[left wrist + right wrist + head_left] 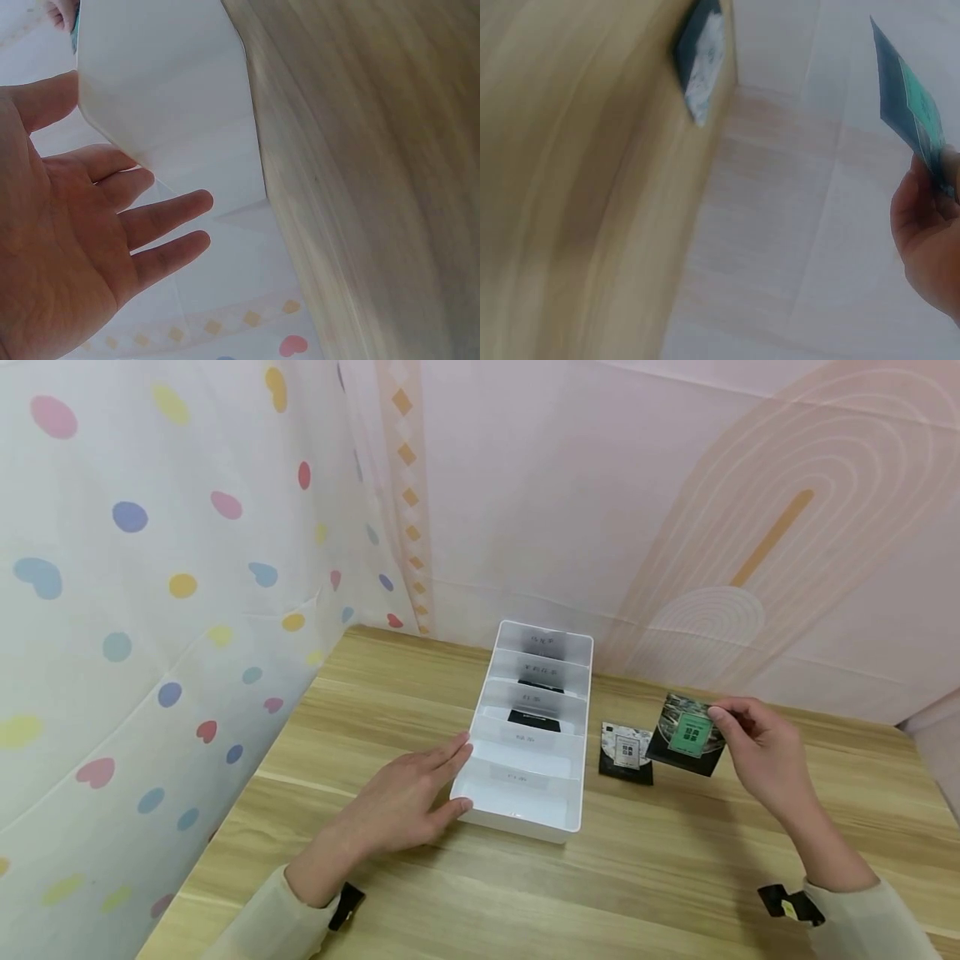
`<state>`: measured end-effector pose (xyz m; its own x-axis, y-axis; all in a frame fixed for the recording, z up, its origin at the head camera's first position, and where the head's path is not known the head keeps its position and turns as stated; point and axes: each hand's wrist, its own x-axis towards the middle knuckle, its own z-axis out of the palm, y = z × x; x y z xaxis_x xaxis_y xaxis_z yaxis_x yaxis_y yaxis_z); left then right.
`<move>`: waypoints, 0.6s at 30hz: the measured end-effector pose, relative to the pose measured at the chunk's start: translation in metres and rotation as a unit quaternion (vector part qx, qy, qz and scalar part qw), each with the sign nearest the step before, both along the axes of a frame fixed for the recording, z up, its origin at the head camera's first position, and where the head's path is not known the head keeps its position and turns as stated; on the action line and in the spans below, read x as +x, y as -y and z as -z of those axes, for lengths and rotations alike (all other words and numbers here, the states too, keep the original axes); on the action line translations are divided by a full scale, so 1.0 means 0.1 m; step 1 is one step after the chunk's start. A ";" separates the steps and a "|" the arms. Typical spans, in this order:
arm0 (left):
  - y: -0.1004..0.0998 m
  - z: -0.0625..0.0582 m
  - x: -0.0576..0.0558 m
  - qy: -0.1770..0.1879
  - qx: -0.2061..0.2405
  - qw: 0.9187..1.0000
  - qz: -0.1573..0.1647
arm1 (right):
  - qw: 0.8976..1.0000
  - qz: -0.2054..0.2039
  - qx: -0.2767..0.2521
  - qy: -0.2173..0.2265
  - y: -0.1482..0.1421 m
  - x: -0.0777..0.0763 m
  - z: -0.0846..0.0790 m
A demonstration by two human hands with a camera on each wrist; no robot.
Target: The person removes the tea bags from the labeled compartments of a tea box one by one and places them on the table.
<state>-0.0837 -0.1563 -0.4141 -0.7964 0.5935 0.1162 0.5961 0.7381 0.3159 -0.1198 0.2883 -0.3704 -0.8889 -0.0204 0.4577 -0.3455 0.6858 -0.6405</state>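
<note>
My right hand [765,756] pinches a square black packet [686,735] with a green label by its right edge, above the table. In the right wrist view this packet [909,101] is tilted, thumb and fingers at its lower corner. A second black packet [627,753], with a pale label, lies flat on the table to its left. My left hand [408,793] rests its fingertips on the left rim of a long white divided box [517,831]. The left wrist view shows the left hand's fingers [169,217] spread along the box's outer wall [172,90].
The box has several compartments in a row with small printed labels; dark packets [534,720] sit in two middle ones. Beneath is a wooden table [480,902]. A patterned cloth [525,527] hangs along the table's back edge, and a dotted one [187,635] at left.
</note>
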 end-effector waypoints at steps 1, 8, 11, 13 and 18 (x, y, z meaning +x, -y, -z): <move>0.00 0.00 0.00 0.001 0.000 1.000 0.000 | 1.000 0.004 0.002 0.005 -0.03 0.00 0.02; -0.02 0.00 0.00 0.001 -0.001 1.000 0.001 | 0.999 0.025 0.018 0.017 -0.21 -0.04 0.11; -0.02 -0.01 0.00 0.007 -0.002 1.000 0.000 | 0.999 0.026 0.022 0.028 -0.27 -0.06 0.14; -0.01 0.00 0.00 0.010 -0.002 1.000 -0.001 | 0.999 0.026 0.024 0.038 -0.29 -0.08 0.16; -0.01 0.00 0.00 0.007 -0.001 1.000 0.000 | 0.997 0.024 0.030 0.067 -0.36 -0.13 0.21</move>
